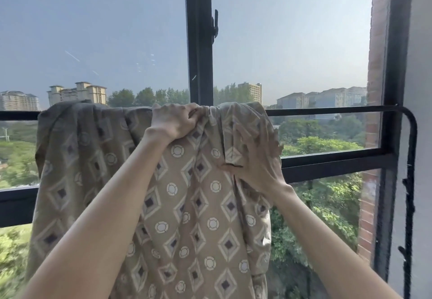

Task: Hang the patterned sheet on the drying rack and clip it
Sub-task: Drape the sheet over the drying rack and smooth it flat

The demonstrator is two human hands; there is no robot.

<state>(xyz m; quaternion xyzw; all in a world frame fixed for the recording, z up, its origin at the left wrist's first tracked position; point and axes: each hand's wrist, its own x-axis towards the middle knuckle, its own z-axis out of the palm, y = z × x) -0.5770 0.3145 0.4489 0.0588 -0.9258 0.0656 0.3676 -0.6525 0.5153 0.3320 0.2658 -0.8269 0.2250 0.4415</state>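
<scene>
Tan patterned sheet draped over black rack bar, both hands gripping

No readable text, labels, brands or numbers anywhere in view.

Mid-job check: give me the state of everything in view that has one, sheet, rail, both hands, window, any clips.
Patterned sheet: draped over the rail, bunched at the top, hanging down.
Drying rack rail: horizontal, right stretch bare.
Left hand: grip closed on bunched fabric at the rail.
Right hand: fingers spread on the sheet's right fold, blurred.
Window handle: vertical; whether latched, cannot tell.
Clips: none visible on the sheet.
</scene>
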